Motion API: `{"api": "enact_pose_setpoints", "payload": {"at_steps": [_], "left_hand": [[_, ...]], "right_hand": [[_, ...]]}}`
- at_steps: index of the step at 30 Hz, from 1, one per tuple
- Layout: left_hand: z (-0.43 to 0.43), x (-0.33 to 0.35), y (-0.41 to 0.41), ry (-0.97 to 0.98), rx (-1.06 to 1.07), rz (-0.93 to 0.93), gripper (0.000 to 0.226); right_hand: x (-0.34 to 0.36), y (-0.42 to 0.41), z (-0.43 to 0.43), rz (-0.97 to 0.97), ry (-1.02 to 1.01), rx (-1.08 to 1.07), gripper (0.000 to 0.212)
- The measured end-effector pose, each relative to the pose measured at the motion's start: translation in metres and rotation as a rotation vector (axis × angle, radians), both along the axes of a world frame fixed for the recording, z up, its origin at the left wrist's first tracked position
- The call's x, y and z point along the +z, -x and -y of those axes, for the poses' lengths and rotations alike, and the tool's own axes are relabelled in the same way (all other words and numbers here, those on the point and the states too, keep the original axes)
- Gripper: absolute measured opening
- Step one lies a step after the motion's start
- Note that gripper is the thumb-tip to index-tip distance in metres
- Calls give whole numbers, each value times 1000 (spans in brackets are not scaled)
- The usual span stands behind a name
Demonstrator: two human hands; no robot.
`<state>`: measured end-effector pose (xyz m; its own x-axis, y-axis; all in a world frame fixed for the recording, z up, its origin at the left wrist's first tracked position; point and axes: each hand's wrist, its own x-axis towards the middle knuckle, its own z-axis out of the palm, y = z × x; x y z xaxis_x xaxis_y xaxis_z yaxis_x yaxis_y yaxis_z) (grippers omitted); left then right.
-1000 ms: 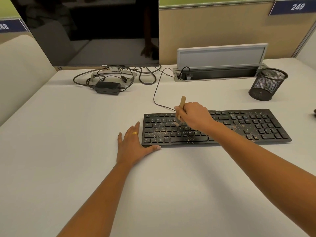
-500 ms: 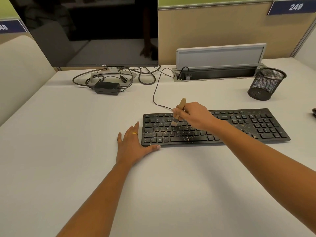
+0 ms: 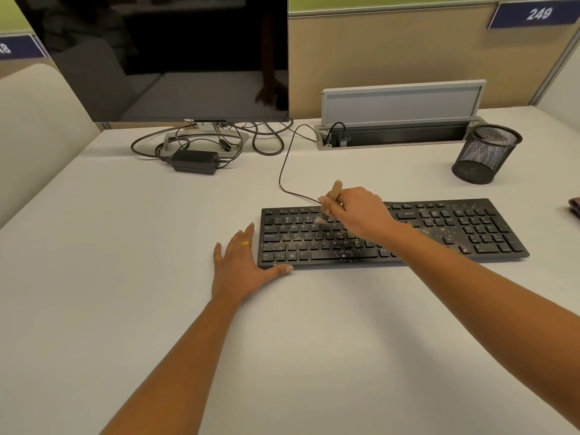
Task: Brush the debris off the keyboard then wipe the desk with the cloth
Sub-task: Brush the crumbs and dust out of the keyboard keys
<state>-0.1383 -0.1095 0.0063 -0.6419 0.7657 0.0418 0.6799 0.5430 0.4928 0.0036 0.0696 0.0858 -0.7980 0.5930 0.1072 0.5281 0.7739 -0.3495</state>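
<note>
Your right hand (image 3: 357, 215) grips the brush (image 3: 334, 191), bristles on the debris-speckled keyboard (image 3: 439, 227); your left hand (image 3: 241, 271) lies flat at its left corner. The cable (image 3: 282, 171) loops behind; a mesh cup (image 3: 485, 157) stands far right.

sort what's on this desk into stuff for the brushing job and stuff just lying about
For the job: brush, right hand gripping it, keyboard, left hand flat beside it, debris on the keys, desk.
Lying about: monitor, power adapter, mesh pen cup, cable tray.

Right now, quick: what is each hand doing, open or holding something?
Left hand: open, flat on the desk, thumb by the keyboard.
Right hand: grips the brush, bristles on the keyboard.
</note>
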Motion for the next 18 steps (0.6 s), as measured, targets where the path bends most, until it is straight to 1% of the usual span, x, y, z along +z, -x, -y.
{"api": "enact_pose_setpoints", "payload": {"at_steps": [2,4,8,14,18], "left_hand": [[0,0,0,2,-3,3,120],[0,1,0,6,-5,6,122],[0,1,0,15,-3,-1,124],[0,2,0,16,-5,7,125],[0,1,-1,13,4,0,119]], "right_hand": [[1,0,4,31,-65,2,49],[2,2,5,19,-79,-11,46],[2,1,-1,-105,6,-119,50],[-1,-3,-1,-59,103,-91,47],[0,-2,-2,-110,107,-115,45]]}}
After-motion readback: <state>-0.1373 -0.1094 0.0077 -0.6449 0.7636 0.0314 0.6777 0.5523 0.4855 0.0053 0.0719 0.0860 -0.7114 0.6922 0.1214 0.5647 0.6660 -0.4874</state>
